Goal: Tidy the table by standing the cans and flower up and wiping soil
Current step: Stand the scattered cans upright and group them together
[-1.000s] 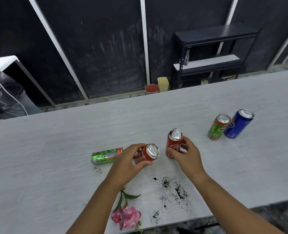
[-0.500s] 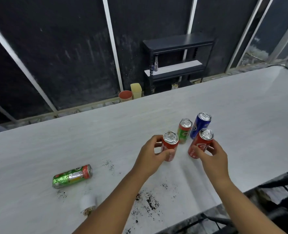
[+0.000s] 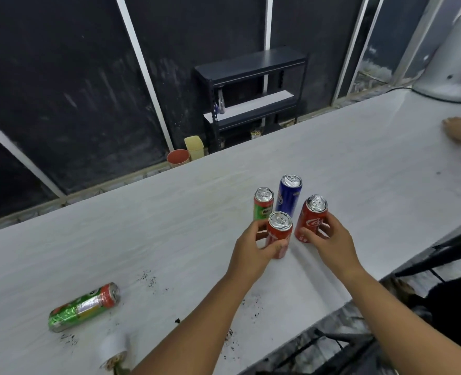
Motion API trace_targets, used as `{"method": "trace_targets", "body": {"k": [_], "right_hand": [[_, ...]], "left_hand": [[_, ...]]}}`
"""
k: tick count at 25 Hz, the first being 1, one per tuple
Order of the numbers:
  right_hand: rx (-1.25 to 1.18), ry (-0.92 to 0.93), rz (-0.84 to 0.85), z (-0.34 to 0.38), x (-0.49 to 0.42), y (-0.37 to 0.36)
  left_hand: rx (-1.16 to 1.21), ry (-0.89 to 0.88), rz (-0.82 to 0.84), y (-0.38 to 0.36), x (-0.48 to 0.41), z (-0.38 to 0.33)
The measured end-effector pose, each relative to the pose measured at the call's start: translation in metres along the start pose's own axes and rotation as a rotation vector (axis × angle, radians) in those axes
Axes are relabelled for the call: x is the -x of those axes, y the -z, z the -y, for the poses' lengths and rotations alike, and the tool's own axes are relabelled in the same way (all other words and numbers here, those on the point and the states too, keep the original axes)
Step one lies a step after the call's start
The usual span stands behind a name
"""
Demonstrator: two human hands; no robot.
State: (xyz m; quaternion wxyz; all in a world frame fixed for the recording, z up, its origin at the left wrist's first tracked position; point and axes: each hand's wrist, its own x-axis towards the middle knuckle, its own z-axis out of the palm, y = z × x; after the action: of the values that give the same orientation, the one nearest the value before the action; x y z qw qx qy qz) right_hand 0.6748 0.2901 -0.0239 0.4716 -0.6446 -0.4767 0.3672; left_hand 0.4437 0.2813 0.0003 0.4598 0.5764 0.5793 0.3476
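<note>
My left hand (image 3: 251, 251) grips a red can (image 3: 279, 234) that stands upright on the white table (image 3: 169, 226). My right hand (image 3: 329, 243) grips a second red can (image 3: 311, 216), upright just to its right. Right behind them stand a green can (image 3: 263, 203) and a taller blue can (image 3: 288, 194). Another green can (image 3: 84, 307) lies on its side at the near left. A small white pot (image 3: 114, 349) lies tipped near the front edge, its flower mostly hidden by my left arm. Soil specks (image 3: 148, 277) are scattered on the table.
Another person's hand (image 3: 460, 133) rests on the table at the far right, beside a white appliance (image 3: 452, 55). Beyond the table stand a black shelf (image 3: 251, 87), a red pot (image 3: 178, 157) and a yellow cup (image 3: 194, 147). A dark chair frame (image 3: 440, 253) sits off the near right edge.
Both hands carried the two red cans rightward across the table and set them beside the green and blue cans. My view swung right, so the lying green can now sits far left.
</note>
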Motion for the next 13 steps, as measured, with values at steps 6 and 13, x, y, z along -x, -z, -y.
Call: {"method": "trace_targets", "body": {"k": [6,13], "right_hand": [[0.016,-0.007,0.030,-0.008,-0.005,-0.004],[0.171,-0.114,-0.056,-0.017,0.027,0.000]], "left_hand": [[-0.017,-0.044,0.015,-0.008,-0.003,0.001],[-0.071,-0.024,0.029,0.013,0.011,0.028]]}}
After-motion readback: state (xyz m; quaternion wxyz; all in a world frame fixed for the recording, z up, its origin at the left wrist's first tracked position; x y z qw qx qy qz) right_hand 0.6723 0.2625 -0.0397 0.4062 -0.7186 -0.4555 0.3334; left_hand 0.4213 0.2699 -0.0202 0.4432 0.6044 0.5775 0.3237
